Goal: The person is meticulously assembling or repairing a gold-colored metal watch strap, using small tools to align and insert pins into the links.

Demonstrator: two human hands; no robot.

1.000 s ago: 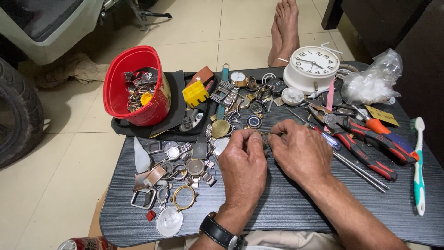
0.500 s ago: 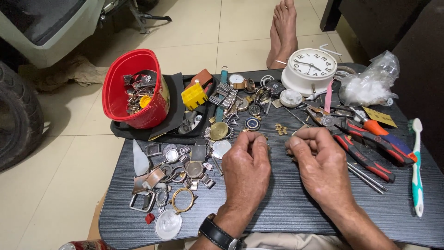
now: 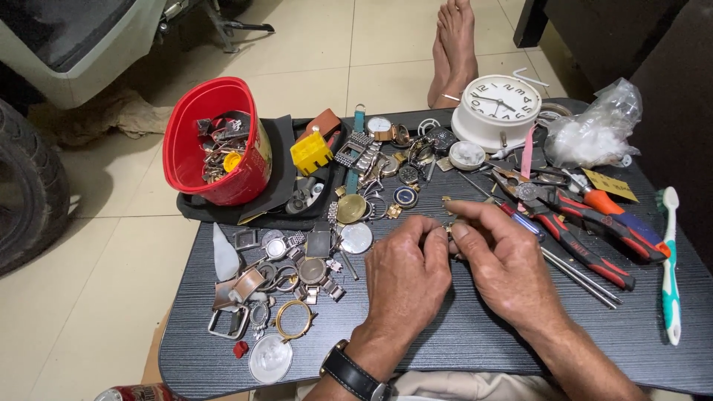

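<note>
1. Both hands sit together mid-table on the dark wood-grain tabletop (image 3: 475,341). The left hand (image 3: 405,278) and right hand (image 3: 505,260) meet fingertip to fingertip, pinching a small metal part (image 3: 448,230) between them. It's too tiny and too covered to tell exactly what it is.
2. A black-strapped wristwatch (image 3: 355,375) is on the left wrist.
3. Left of the left hand: a scatter of round watch cases (image 3: 312,269), glass crystals and a brass-coloured ring (image 3: 294,319), all shiny metal and glass.
4. Beyond the hands: more dials and a steel link bracelet (image 3: 355,148), a yellow plastic block (image 3: 311,152), and a glossy red plastic tub (image 3: 215,141) stuffed with metal bits.
5. Right of the right hand: red-handled pliers (image 3: 587,241); farther out, a white-and-teal toothbrush (image 3: 671,275). A round white clock (image 3: 499,111) and a crinkly clear plastic bag (image 3: 594,134) sit behind those.
6. Versus half a second ago: the hands were a bit apart then, now they've closed up again over the part, like a second back. Everything else on the table hasn't budged.
</note>
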